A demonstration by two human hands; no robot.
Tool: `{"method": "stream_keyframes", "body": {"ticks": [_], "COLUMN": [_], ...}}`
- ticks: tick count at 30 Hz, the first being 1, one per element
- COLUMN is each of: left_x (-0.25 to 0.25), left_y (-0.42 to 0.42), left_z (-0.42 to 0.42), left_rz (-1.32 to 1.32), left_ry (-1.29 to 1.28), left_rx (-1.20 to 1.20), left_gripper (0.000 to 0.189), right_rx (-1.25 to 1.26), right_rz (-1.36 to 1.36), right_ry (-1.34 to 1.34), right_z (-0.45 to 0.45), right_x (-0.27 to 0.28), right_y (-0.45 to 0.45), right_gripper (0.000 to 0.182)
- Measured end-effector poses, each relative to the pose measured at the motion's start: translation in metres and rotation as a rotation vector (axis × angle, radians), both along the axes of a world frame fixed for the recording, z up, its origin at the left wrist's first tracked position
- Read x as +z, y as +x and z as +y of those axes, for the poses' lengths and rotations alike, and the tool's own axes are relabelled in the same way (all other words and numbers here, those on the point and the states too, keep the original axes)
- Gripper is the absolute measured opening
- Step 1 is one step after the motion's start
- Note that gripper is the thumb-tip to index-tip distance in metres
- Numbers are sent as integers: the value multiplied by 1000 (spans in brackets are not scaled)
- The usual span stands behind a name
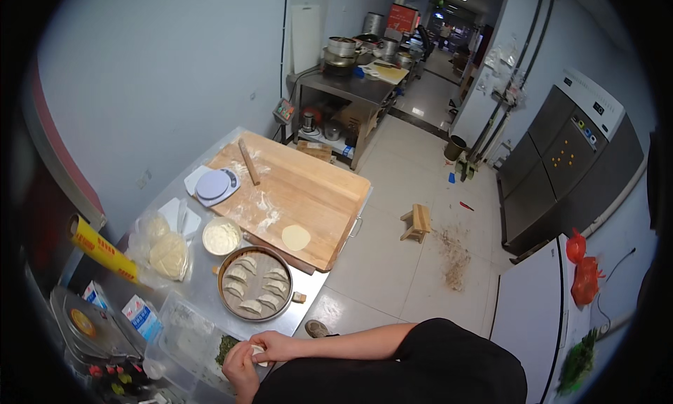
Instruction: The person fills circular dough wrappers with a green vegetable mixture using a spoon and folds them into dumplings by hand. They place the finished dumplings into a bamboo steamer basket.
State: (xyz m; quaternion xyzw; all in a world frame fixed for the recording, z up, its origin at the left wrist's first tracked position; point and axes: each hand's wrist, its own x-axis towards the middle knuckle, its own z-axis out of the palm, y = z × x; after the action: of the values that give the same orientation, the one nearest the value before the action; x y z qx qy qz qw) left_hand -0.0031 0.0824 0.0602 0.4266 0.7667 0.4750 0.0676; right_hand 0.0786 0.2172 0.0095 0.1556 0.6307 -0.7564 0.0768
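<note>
Over the near edge of the metal table (307,288), my left hand (241,370) and my right hand (274,346) meet around a small folded dough wrapper (259,356). The fingers of both hands pinch it, and they cover much of it. Beside my left hand is a clear plastic box (185,333) with chopped green filling (226,350) in its corner. A round steamer (221,285) stands just beyond my hands, with several crescent-shaped dumplings (250,306) on its liner. One flat round dough wrapper (295,238) lies on the wooden board (315,199).
A rolling pin (249,162) and a digital scale (216,187) are at the board's far side. A bowl of flour (222,236) and bagged dough (169,255) stand left of the steamer. On the floor are a wooden stool (417,222) and scattered debris (453,259).
</note>
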Motion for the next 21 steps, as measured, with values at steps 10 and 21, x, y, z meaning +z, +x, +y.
{"method": "stream_keyframes", "body": {"ticks": [10, 21], "left_x": [1, 1], "left_y": [-1, -2], "left_z": [18, 9], "left_rz": [104, -197], "left_ry": [2, -17], "left_rx": [-74, 59], "left_gripper": [15, 23], "right_rx": [-47, -343], "right_rz": [130, 81], "right_ry": [163, 720], "right_z": [19, 143], "right_x": [1, 9], "right_y": [9, 31], "right_gripper": [39, 45]}}
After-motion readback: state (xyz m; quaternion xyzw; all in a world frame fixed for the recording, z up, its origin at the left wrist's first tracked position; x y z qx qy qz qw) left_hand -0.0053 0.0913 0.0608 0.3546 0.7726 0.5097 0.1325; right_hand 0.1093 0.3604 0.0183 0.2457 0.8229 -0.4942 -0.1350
